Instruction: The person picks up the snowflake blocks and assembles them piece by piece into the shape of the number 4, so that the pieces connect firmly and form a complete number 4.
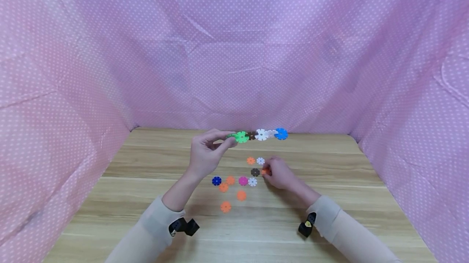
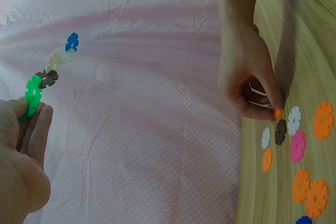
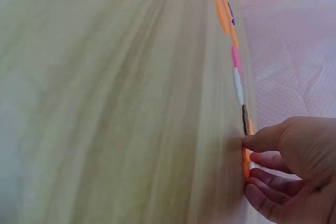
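My left hand (image 1: 206,155) is raised above the table, pinching one end of a chain of notched plastic snowflake discs. From the pinched end run green (image 1: 242,137), brown (image 1: 251,135), white (image 1: 261,134), another white and blue (image 1: 281,134) discs, linked through their slots. Low at the tabletop, my right hand (image 1: 280,174) pinches an orange snowflake disc (image 3: 245,163) between thumb and fingers, which partly cover it. Beside that hand lie a loose brown disc (image 1: 255,172) and a white disc (image 1: 260,161).
Several more discs lie flat on the wooden table (image 1: 146,198): orange ones (image 1: 225,207), a pink (image 1: 243,180), a white (image 1: 252,182) and a dark blue (image 1: 216,180). Pink dotted cloth (image 1: 234,71) hangs around the back and sides.
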A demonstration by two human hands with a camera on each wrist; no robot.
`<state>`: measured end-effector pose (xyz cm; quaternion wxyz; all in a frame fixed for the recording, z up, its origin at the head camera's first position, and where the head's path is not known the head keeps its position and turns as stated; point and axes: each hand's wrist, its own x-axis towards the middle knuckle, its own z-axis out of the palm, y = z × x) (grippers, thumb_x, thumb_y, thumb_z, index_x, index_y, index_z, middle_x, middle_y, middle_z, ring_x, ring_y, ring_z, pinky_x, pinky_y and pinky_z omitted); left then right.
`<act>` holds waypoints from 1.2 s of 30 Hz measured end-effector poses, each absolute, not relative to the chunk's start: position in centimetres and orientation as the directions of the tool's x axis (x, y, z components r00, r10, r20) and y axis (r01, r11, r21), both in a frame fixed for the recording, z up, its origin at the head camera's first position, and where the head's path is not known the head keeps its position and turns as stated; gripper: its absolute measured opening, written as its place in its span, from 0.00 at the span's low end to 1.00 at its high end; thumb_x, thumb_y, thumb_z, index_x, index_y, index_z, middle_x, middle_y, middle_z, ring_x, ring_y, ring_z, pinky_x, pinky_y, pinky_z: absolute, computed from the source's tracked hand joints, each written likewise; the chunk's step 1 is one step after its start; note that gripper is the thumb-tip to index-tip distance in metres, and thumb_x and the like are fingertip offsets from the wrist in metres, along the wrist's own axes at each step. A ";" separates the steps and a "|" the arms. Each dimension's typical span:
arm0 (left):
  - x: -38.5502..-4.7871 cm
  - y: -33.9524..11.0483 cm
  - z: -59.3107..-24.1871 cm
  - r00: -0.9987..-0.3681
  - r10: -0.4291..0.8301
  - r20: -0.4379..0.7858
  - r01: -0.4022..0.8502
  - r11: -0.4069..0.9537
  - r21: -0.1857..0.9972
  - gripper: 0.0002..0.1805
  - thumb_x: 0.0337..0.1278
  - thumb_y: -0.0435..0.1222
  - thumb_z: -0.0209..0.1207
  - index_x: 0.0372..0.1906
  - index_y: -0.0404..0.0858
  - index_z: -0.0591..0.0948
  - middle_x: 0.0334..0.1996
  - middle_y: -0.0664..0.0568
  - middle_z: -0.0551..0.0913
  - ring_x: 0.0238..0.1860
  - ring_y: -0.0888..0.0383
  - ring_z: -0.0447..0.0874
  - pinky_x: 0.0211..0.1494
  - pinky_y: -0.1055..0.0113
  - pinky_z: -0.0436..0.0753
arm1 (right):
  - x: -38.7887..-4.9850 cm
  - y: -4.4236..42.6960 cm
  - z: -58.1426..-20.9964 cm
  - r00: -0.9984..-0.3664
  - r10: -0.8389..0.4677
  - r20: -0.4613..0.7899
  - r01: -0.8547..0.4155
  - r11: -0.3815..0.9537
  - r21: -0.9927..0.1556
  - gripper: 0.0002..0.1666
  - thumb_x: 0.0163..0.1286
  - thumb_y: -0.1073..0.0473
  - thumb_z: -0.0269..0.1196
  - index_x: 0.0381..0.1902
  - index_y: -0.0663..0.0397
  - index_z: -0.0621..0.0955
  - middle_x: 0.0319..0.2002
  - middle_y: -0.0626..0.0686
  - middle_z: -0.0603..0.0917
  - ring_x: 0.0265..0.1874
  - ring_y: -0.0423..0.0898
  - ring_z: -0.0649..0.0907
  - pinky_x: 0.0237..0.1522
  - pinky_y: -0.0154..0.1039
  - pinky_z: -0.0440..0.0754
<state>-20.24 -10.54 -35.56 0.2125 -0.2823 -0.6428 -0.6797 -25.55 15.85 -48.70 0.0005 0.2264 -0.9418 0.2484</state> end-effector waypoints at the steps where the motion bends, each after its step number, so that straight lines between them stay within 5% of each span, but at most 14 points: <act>1: -20.2 -10.5 -35.5 -0.750 0.073 0.657 0.653 -0.081 0.753 0.07 0.61 0.17 0.66 0.44 0.19 0.87 0.35 0.59 0.90 0.37 0.67 0.93 0.46 0.61 0.96 | -25.5 15.9 -48.7 -0.901 -0.420 0.107 -0.417 0.774 -0.476 0.06 0.66 0.67 0.73 0.38 0.59 0.85 0.36 0.52 0.83 0.33 0.42 0.79 0.34 0.32 0.83; 15: -20.2 -10.5 -35.5 -0.740 0.079 0.668 0.664 -0.068 0.744 0.07 0.61 0.17 0.66 0.44 0.20 0.87 0.35 0.62 0.90 0.36 0.68 0.93 0.45 0.62 0.96 | -25.2 16.8 -47.9 -0.936 -0.352 0.015 -0.290 0.745 -0.600 0.06 0.65 0.70 0.72 0.35 0.56 0.86 0.31 0.49 0.85 0.32 0.42 0.80 0.35 0.32 0.83; 36: -20.3 -10.5 -35.6 -0.732 0.085 0.676 0.672 -0.074 0.737 0.08 0.61 0.17 0.66 0.44 0.20 0.87 0.35 0.56 0.91 0.37 0.67 0.94 0.46 0.61 0.96 | -25.7 19.1 -46.0 -0.932 -0.326 0.162 -0.353 0.703 -0.618 0.04 0.68 0.70 0.70 0.40 0.63 0.87 0.33 0.53 0.88 0.32 0.41 0.83 0.34 0.30 0.85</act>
